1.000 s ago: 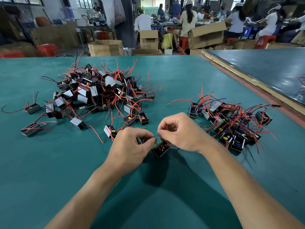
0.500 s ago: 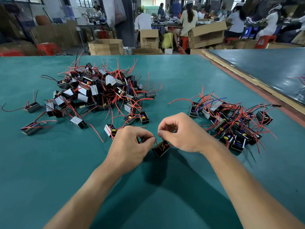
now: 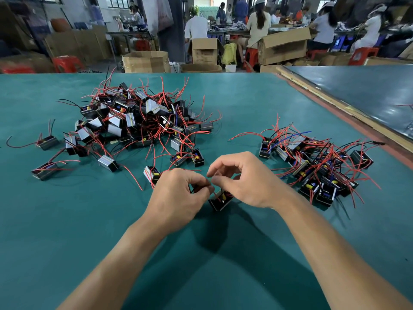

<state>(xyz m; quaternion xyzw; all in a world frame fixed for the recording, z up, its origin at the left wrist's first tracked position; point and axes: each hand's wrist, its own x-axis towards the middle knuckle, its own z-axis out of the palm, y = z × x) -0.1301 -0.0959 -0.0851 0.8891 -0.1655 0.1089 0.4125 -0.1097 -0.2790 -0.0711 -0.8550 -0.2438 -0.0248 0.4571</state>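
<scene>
— Where's the black module (image 3: 220, 201)?
— On the desk (image 3: 67, 231), toward its near edge, just under the fingertips.
— Grip?
— Left hand (image 3: 178, 194) and right hand (image 3: 248, 182) each pinch its red wire (image 3: 214, 193), fingers curled. Beyond lie a bigger pile (image 3: 138, 117) toward the left edge and a smaller pile (image 3: 312, 162) toward the right.

Right hand (image 3: 243, 182) has loosened up: fingers lifted and fanned out above the black module (image 3: 220, 201). Its pinch on the red wire (image 3: 214, 193) looks lighter now, though it's partly hidden.
</scene>
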